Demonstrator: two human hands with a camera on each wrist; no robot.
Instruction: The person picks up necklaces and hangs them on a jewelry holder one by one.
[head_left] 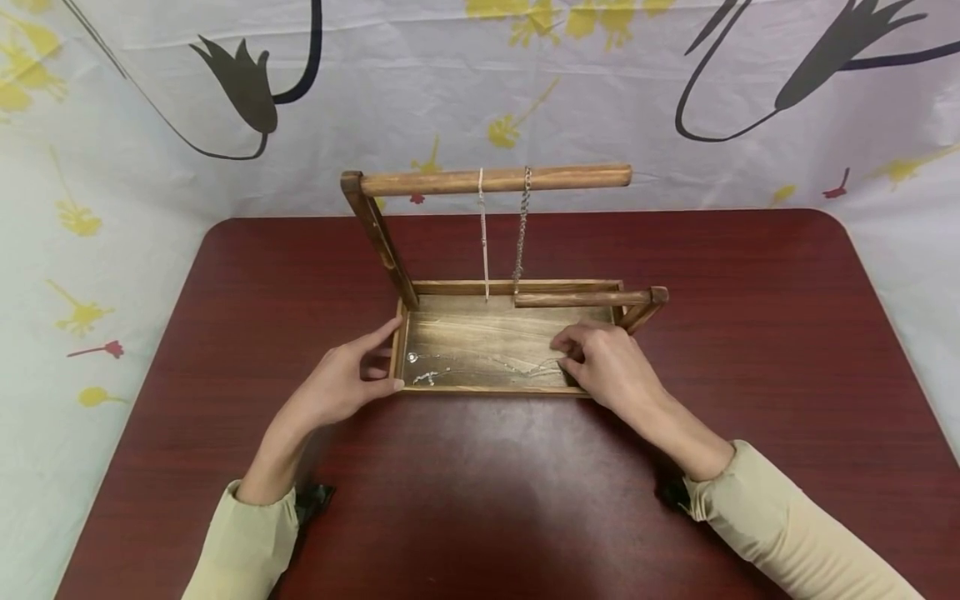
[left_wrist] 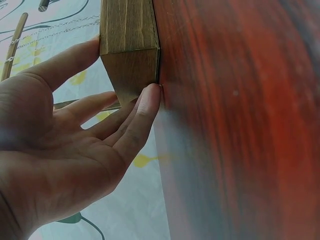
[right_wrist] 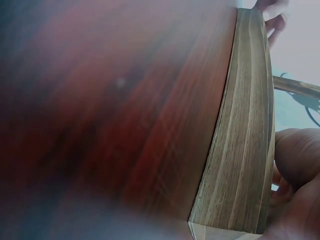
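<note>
A wooden stand (head_left: 487, 390) has a shallow tray base with two upright arms. My left hand (head_left: 337, 379) rests against its left end, fingers spread and thumb at the near corner. In the left wrist view its fingers (left_wrist: 145, 100) touch the end wall near the table. Inside the tray lie two thin silver necklaces; one has a round pendant (head_left: 412, 357), the other a small charm (head_left: 425, 378). My right hand (head_left: 611, 358) reaches over the right end, pinching the necklace chain (head_left: 542, 367) where the chains meet; its fingertips are partly hidden.
From the stand's tall bar (head_left: 420, 182) hang a pale chain (head_left: 484, 242) and a thicker silver chain (head_left: 522, 225). A lower bar (head_left: 585, 300) juts out above the tray's right half. The stand sits on a dark red table (head_left: 487, 475), with a patterned cloth (head_left: 420, 92) behind.
</note>
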